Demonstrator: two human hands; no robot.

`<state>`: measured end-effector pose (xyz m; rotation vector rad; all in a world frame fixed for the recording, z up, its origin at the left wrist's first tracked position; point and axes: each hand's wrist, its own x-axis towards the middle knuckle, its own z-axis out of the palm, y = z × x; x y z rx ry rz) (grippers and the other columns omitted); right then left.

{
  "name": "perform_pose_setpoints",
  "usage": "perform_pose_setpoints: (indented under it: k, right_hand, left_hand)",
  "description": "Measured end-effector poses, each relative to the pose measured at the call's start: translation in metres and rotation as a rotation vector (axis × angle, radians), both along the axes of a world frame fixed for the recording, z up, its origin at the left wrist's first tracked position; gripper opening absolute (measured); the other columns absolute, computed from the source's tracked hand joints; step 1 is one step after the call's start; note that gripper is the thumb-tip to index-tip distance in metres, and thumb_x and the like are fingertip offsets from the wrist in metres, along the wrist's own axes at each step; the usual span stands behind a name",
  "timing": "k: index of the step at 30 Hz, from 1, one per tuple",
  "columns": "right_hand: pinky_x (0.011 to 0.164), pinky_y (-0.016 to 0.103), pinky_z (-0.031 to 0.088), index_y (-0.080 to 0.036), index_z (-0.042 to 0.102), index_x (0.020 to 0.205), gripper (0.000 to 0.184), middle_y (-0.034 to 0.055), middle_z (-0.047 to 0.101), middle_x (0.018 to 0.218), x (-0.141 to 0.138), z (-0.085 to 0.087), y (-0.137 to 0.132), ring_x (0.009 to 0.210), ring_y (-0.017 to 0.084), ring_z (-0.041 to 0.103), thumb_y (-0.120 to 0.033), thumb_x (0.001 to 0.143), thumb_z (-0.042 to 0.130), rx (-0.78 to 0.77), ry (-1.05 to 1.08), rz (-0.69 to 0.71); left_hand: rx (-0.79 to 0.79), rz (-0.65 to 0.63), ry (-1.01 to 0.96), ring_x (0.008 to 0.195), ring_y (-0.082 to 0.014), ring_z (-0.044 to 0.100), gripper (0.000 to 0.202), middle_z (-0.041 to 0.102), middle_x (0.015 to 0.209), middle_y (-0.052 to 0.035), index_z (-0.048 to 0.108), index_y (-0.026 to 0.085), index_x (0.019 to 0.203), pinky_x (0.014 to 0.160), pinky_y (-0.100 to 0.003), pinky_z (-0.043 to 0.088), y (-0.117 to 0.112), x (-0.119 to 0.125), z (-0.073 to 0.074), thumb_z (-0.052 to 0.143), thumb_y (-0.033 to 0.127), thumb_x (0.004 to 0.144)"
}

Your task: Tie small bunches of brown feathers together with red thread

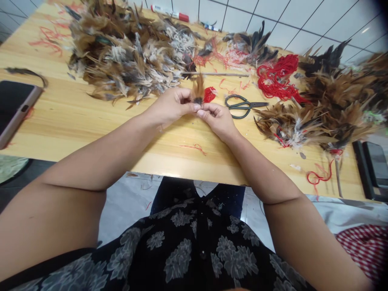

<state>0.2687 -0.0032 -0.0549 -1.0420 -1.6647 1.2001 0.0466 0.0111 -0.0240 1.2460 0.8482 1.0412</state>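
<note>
My left hand (181, 103) and my right hand (218, 119) meet over the middle of the table. Between their fingertips stands a small bunch of brown feathers (198, 88), tips up and dark at the base. Both hands are closed, thumbs and fingers pinched at the lower end of the bunch, whose very bottom is hidden. Just behind my right fingers lies a small bundle of red yarn (209, 94). Black-handled scissors (242, 106) rest to the right of my right hand, blades pointing right. A thin stick (221, 74) lies behind the hands.
A large heap of brown and grey feathers (127, 56) covers the back left. More feathers (336, 101) lie at the right beside a red yarn skein (277, 76). A phone (15, 109) is at the left edge; a red-capped marker (169, 13) lies along the tiled wall.
</note>
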Motion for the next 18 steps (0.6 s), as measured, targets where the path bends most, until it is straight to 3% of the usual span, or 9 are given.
perform_pose_setpoints:
  k: [4,8,11,13,15,18]
  right_hand:
    - [0.088,0.034,0.061,-0.023,0.079,0.094,0.074,0.0019,0.078,0.094,0.001,0.006,-0.001,0.094,0.019,0.068,-0.091,0.081,0.104,-0.029,0.030,0.018]
    - [0.088,0.034,0.059,-0.024,0.073,0.087,0.070,0.0015,0.072,0.089,0.001,0.013,-0.006,0.093,0.019,0.067,-0.090,0.093,0.096,-0.015,0.049,-0.054]
    - [0.084,0.034,0.058,-0.025,0.070,0.088,0.069,0.0006,0.067,0.086,0.003,0.013,-0.007,0.089,0.018,0.064,-0.091,0.099,0.090,0.002,0.078,-0.103]
    - [0.078,0.033,0.055,-0.026,0.069,0.089,0.070,-0.0008,0.061,0.082,0.004,0.011,-0.006,0.082,0.017,0.060,-0.093,0.100,0.088,-0.003,0.096,-0.115]
    - [0.072,0.032,0.051,-0.027,0.068,0.090,0.071,-0.0021,0.055,0.079,0.005,0.008,-0.003,0.077,0.016,0.054,-0.094,0.100,0.087,-0.005,0.100,-0.137]
    - [0.073,0.034,0.053,-0.027,0.069,0.093,0.070,-0.0003,0.058,0.083,0.007,0.003,0.003,0.080,0.017,0.058,-0.094,0.103,0.083,0.043,0.103,-0.188]
  left_hand:
    - [0.061,-0.021,0.092,0.084,-0.0246,0.076,0.055,0.074,0.081,-0.0007,0.078,0.022,0.080,0.073,-0.033,0.057,-0.001,0.001,0.003,0.130,0.039,0.081]
    - [0.190,0.020,0.149,0.089,-0.0256,0.070,0.045,0.078,0.088,-0.0031,0.083,0.025,0.087,0.081,-0.038,0.053,0.005,-0.008,0.017,0.122,0.047,0.091]
    - [0.353,0.234,0.282,0.087,-0.0235,0.058,0.027,0.081,0.095,-0.0036,0.089,0.026,0.098,0.084,-0.041,0.046,0.017,-0.029,0.032,0.112,0.041,0.098]
    - [0.440,0.339,0.450,0.083,-0.0237,0.054,0.025,0.077,0.091,-0.0029,0.087,0.028,0.093,0.087,-0.043,0.046,0.024,-0.047,0.042,0.109,0.037,0.100]
    - [0.458,0.340,0.610,0.080,-0.0240,0.051,0.028,0.072,0.083,-0.0011,0.083,0.030,0.084,0.090,-0.044,0.047,0.029,-0.061,0.048,0.104,0.029,0.102]
    - [0.375,0.215,0.748,0.079,-0.0229,0.054,0.034,0.070,0.074,0.0017,0.079,0.030,0.076,0.090,-0.042,0.046,0.031,-0.071,0.050,0.095,0.012,0.101]
